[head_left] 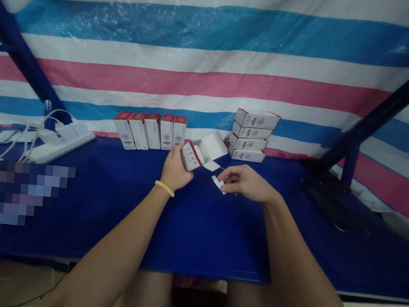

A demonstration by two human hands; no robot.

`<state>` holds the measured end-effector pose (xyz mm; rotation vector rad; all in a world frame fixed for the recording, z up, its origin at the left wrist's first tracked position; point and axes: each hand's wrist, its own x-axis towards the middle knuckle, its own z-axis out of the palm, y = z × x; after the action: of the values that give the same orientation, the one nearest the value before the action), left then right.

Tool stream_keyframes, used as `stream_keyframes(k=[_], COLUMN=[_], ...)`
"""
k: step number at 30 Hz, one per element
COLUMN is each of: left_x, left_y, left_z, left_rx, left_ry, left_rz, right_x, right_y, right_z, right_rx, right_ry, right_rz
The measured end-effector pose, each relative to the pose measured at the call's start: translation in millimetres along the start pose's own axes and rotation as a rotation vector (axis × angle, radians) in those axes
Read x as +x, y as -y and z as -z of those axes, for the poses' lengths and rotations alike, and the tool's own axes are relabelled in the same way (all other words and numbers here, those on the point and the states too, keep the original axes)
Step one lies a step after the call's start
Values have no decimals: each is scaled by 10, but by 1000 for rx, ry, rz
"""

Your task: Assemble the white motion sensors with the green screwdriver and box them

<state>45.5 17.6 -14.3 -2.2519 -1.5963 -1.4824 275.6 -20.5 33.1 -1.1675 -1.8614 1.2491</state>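
Cardboard box (192, 158), white with red edging, is held by the left hand (177, 169) near the middle of the blue bench (211, 236); its white lid (214, 146) hangs open toward the right. The left hand is wrapped around the closed end, thumb along the near side, with a yellow twisted bracelet (165, 188) at the wrist. The right hand (242, 181) is closed narrow, pinching a small white piece (219, 184) between thumb and fingers, just beside the open end. Whether the held box touches the bench cannot be told. Behind and to the left, five similar boxes (152, 131) stand upright in a row, some leaning. Behind and to the right, four more lie flat in a stack (249, 143). At the far left is a white power strip (62, 143) with plugs and cables (32, 141). A dark flat object (324, 203) lies at the right. Behind everything hangs a sheet (204, 83) striped blue, white and pink, between blue metal posts (35, 65).
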Motion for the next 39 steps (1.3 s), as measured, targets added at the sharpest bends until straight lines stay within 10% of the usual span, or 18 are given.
stream_keyframes(k=[3,6,14,20,30,39], left_x=[-19,-38,-75,-85,-114,-98], left_y=[-30,-76,-197,-239,-268,-282], left_z=[-12,-29,-51,-53,-139,-139], left_rx=[23,48,51,28,-66,-320], left_ry=[13,27,63,58,71,-14], left_rz=[-139,-245,-324,-317,142,56], right_x=[-2,114,237,220,225,268], right_y=[68,10,-75,-106,-96,-165], right_z=[-81,-200,-338,-345,-411,-387], right_rx=[300,458,-36,-203,79,59], right_ry=[-30,-376,-729,-759,-799,-715], right_rz=[137,244,249,293,381,474])
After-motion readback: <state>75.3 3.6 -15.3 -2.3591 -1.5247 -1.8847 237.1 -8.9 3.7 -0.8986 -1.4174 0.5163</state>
